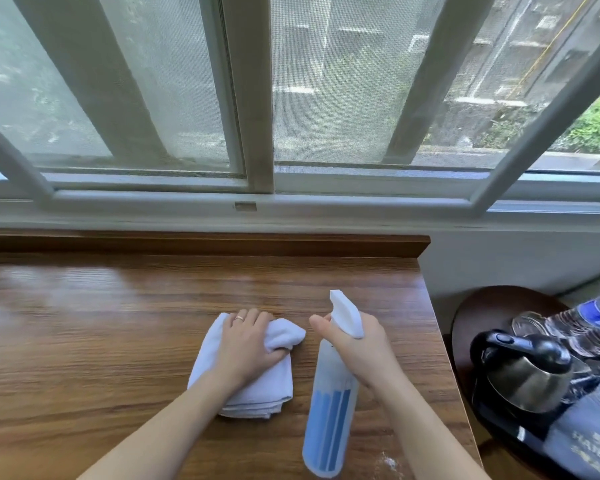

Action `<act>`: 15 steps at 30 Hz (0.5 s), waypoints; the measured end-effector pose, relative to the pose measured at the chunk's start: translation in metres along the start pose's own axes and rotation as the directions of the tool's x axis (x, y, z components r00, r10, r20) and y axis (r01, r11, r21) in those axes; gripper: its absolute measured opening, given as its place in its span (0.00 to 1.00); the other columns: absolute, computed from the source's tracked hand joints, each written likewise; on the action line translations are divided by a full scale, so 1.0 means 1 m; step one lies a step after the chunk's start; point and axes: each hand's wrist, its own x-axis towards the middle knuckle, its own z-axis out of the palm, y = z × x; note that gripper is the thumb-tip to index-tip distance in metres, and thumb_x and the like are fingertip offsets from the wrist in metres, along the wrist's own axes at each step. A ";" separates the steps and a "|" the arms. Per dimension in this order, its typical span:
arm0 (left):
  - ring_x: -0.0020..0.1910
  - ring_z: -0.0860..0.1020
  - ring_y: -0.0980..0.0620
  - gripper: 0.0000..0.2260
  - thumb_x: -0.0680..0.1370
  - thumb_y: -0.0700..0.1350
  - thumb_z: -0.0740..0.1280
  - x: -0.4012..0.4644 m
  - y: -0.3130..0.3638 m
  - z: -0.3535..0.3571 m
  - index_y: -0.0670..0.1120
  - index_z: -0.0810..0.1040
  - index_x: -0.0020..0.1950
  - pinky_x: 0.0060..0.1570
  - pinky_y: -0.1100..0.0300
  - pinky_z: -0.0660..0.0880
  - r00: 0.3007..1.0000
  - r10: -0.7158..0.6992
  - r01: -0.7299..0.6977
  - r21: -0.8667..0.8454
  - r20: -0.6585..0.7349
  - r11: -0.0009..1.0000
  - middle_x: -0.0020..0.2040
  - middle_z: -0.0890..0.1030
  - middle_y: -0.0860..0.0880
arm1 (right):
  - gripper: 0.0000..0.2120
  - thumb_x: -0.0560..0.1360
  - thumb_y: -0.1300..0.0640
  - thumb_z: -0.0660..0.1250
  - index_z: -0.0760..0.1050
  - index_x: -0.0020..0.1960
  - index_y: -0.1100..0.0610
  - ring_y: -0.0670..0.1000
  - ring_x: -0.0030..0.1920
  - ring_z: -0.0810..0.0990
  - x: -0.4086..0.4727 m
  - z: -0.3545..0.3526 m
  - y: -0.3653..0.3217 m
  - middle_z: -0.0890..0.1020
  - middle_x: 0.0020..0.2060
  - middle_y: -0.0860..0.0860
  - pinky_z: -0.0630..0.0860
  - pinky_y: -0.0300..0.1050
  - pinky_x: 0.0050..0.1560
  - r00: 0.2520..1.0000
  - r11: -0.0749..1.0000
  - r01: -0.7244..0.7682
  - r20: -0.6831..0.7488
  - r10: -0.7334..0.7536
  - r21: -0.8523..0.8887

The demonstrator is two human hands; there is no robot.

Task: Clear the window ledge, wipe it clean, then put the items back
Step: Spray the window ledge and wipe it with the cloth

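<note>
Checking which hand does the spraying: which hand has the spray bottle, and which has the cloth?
The right hand grips the spray bottle at its neck; the left hand holds the white cloth.

folded white cloth (253, 386) flat on bare wooden ledge (118, 323)
</note>
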 end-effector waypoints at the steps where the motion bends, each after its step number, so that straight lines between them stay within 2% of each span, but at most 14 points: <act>1: 0.40 0.78 0.46 0.24 0.62 0.66 0.64 0.008 0.000 0.000 0.49 0.78 0.45 0.45 0.51 0.73 1.000 -0.011 0.011 0.012 0.014 1.000 0.41 0.78 0.52 | 0.15 0.71 0.41 0.73 0.79 0.37 0.51 0.45 0.34 0.75 0.002 0.000 0.000 0.77 0.28 0.44 0.72 0.46 0.40 1.000 1.000 0.001 0.001 -0.001 0.001; 6: 0.42 0.78 0.43 0.27 0.63 0.68 0.61 0.056 -0.005 0.005 0.47 0.79 0.47 0.44 0.49 0.73 0.994 -0.058 0.054 0.044 0.092 0.998 0.42 0.79 0.49 | 0.14 0.71 0.41 0.73 0.79 0.39 0.51 0.43 0.34 0.75 0.008 -0.004 0.001 0.77 0.29 0.43 0.72 0.45 0.41 1.000 1.000 -0.002 0.000 0.002 0.009; 8: 0.45 0.78 0.42 0.27 0.65 0.68 0.62 0.075 -0.006 0.007 0.47 0.79 0.49 0.46 0.48 0.72 0.989 -0.090 0.085 0.047 0.117 0.995 0.44 0.80 0.48 | 0.14 0.72 0.42 0.73 0.78 0.38 0.52 0.43 0.34 0.75 0.010 -0.005 0.002 0.77 0.28 0.43 0.72 0.45 0.41 1.000 1.000 -0.013 0.003 0.013 0.009; 12: 0.52 0.76 0.40 0.26 0.69 0.64 0.70 0.106 -0.005 0.005 0.46 0.78 0.56 0.53 0.46 0.70 0.982 -0.128 0.119 0.071 0.139 0.990 0.51 0.79 0.45 | 0.15 0.72 0.42 0.73 0.78 0.38 0.52 0.42 0.33 0.74 0.011 -0.009 0.004 0.76 0.27 0.41 0.71 0.43 0.40 0.999 1.000 -0.029 0.017 0.028 0.013; 15: 0.57 0.74 0.41 0.27 0.72 0.65 0.67 0.121 -0.005 0.005 0.46 0.75 0.61 0.57 0.46 0.68 0.976 -0.157 0.147 0.075 0.152 0.986 0.57 0.78 0.44 | 0.16 0.72 0.40 0.73 0.78 0.37 0.52 0.41 0.32 0.74 0.010 -0.011 0.005 0.77 0.27 0.41 0.71 0.41 0.39 0.999 1.000 -0.027 0.024 0.027 -0.001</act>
